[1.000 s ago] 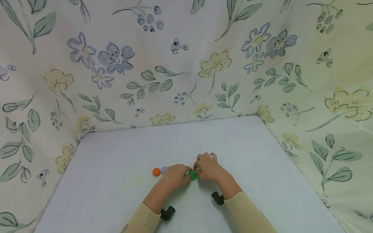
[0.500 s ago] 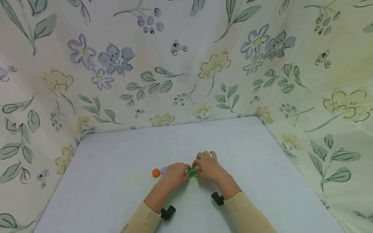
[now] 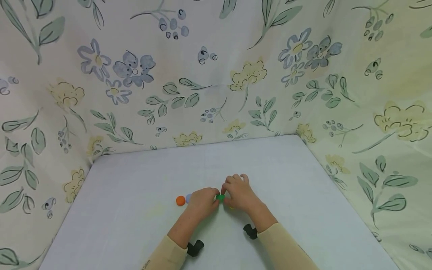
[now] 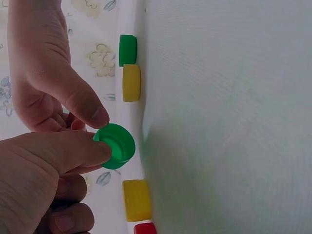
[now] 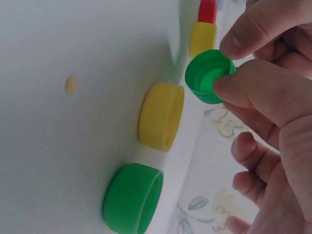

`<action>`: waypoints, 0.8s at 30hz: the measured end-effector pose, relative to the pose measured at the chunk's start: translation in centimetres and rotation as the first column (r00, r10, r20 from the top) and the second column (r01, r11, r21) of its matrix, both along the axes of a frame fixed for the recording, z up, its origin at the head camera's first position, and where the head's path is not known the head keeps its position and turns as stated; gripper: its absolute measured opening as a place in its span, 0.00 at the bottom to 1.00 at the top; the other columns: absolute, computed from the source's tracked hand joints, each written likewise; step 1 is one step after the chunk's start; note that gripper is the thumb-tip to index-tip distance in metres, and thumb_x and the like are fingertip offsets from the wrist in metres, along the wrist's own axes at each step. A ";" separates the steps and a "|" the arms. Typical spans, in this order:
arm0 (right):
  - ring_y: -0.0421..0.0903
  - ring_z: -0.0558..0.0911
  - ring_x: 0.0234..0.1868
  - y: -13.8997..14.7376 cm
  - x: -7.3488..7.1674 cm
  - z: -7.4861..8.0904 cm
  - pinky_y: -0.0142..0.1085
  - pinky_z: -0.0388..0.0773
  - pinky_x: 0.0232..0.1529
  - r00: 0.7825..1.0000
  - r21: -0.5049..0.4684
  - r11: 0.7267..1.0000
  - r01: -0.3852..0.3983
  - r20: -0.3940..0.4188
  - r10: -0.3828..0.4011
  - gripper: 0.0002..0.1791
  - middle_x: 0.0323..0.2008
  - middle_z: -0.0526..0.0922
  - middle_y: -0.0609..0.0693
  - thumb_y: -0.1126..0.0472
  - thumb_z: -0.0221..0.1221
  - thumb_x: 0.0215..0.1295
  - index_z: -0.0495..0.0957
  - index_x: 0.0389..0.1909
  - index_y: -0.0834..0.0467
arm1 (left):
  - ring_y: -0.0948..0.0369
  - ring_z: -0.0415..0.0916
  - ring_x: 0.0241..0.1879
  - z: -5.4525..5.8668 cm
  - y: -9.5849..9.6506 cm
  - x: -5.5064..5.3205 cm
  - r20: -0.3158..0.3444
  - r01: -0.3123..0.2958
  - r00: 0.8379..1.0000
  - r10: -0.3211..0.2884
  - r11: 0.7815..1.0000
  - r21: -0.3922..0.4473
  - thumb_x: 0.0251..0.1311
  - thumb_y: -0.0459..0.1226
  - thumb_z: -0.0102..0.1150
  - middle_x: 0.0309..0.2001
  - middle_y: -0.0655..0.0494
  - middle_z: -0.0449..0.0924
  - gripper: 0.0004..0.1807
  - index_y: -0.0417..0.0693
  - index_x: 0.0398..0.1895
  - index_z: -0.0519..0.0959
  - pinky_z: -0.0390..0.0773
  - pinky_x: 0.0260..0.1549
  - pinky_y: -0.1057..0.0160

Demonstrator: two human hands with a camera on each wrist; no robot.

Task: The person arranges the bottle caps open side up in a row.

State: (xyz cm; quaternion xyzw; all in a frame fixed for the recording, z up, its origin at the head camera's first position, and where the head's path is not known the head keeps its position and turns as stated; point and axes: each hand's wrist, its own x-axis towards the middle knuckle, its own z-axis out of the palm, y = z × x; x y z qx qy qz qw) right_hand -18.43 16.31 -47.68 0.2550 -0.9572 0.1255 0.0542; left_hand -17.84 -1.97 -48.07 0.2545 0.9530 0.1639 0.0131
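Both hands meet over the table around one green bottle cap (image 3: 220,197), held up with its hollow side towards the wrist cameras. My left hand (image 3: 203,200) pinches it from the left, thumb over the opening in the left wrist view. From the other side my right hand (image 3: 239,193) pinches it too, thumb against the cap and the remaining fingers loosely bent. Beneath the right hand, a yellow cap (image 5: 161,117) and a larger-looking ribbed green cap (image 5: 131,200) stand on the table. Another yellow cap (image 4: 137,200) and a red one (image 4: 145,228) lie on the left hand's side.
Left of the left hand, an orange-red cap (image 3: 180,200) sits beside a light blue cap (image 3: 188,198), partly hidden. A small yellow spot (image 5: 70,85) shows on the white table (image 3: 135,225). Floral cloth (image 3: 216,75) hangs behind and along both sides.
The held green cap has shifted slightly away and to the left, and it shows narrower in the head view. More of a yellow cap shows below the right hand.
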 end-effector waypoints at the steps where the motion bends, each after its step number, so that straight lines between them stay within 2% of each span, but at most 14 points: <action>1: 0.48 0.72 0.46 0.0 0.0 -0.1 0.63 0.59 0.63 1.000 0.006 1.000 -0.003 -0.008 0.003 0.08 0.37 0.75 0.42 0.55 0.75 0.55 0.84 0.33 0.46 | 0.66 0.70 0.25 0.0 0.0 0.0 -0.004 -0.001 1.000 0.001 1.000 -0.003 0.64 0.36 0.68 0.31 0.60 0.82 0.04 0.47 0.40 0.86 0.69 0.22 0.66; 7: 0.47 0.73 0.45 -0.4 -0.2 -0.4 0.62 0.60 0.63 0.999 0.066 0.998 -0.012 -0.050 0.015 0.11 0.36 0.75 0.42 0.54 0.76 0.55 0.81 0.32 0.47 | 0.65 0.68 0.23 -0.1 0.1 -0.2 -0.026 0.005 1.000 -0.006 1.000 -0.014 0.64 0.36 0.68 0.27 0.61 0.77 0.03 0.48 0.36 0.83 0.66 0.21 0.66; 13: 0.47 0.73 0.44 -1.2 -0.2 -0.3 0.62 0.61 0.63 0.996 0.120 0.992 -0.029 -0.079 0.039 0.14 0.36 0.76 0.42 0.53 0.77 0.53 0.79 0.33 0.48 | 0.64 0.72 0.25 -0.1 -0.1 -0.2 -0.018 -0.009 1.000 0.008 0.999 -0.033 0.62 0.36 0.69 0.29 0.59 0.79 0.05 0.47 0.37 0.81 0.70 0.24 0.65; 24: 0.48 0.73 0.44 -1.8 -0.1 -0.4 0.59 0.64 0.62 0.982 0.210 0.978 0.008 -0.186 0.032 0.15 0.37 0.76 0.43 0.50 0.77 0.55 0.81 0.34 0.49 | 0.62 0.63 0.21 -0.2 -0.2 -0.2 -0.013 -0.045 0.999 0.044 0.998 -0.047 0.62 0.32 0.65 0.21 0.61 0.67 0.09 0.50 0.27 0.76 0.62 0.20 0.65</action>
